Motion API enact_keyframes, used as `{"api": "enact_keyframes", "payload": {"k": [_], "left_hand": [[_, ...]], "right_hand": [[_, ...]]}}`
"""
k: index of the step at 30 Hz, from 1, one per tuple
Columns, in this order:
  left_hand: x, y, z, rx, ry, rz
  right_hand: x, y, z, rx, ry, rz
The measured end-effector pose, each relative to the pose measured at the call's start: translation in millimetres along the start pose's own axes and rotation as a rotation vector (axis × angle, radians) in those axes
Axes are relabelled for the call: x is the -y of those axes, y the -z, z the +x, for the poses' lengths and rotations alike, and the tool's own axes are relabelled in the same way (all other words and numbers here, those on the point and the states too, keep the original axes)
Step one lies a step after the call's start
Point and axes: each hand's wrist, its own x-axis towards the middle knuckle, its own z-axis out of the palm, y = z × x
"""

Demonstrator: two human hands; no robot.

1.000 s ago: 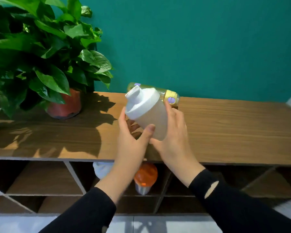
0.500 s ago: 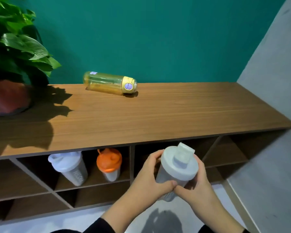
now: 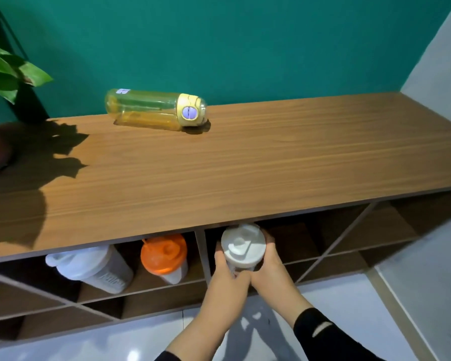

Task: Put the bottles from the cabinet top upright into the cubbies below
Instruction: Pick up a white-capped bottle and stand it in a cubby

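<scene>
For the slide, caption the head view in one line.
Both hands, left and right, set a white shaker bottle upright into a cubby; a yellow bottle lies on the cabinet top.

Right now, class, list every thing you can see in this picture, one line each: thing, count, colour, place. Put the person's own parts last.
yellow bottle: 1, clear yellow with yellow cap, lying on its side on the cabinet top near the wall
white-lidded shaker: 1, white lid, upright at the mouth of an upper cubby, held by both hands
orange-lidded shaker: 1, orange lid, upper cubby left of the divider
pale shaker: 1, whitish, same cubby, leftmost
cabinet: 1, brown wood, against the green wall
potted plant: 1, green leaves, left edge
left hand: 1, on the shaker's left
right hand: 1, on its right
</scene>
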Motion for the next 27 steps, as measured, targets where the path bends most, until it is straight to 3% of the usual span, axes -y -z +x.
{"api": "enact_keyframes", "payload": {"k": [4, 8, 13, 17, 22, 25, 27], "left_hand": [[-4, 0, 14, -0.053, 0.046, 0.035], [-6, -3, 22, -0.07, 0.113, 0.045], [-1, -3, 24, -0.073, 0.145, 0.075], [-1, -1, 22, -0.079, 0.157, 0.103], [2, 12, 3, -0.029, 0.147, 0.258], [-5, 29, -21, -0.012, -0.016, 0.407], [-17, 45, -38, -0.104, -0.273, 0.411]], "right_hand": [[-3, -7, 17, -0.017, -0.003, -0.055], [-6, -10, 24, -0.008, -0.126, -0.133], [-5, -7, 19, -0.031, -0.105, -0.143], [-6, -6, 13, -0.025, -0.123, -0.305], [18, 26, -14, 0.107, -0.163, -0.61], [54, 55, -39, 0.181, 0.048, -0.539], [88, 70, -61, 0.096, 0.322, -0.392]]}}
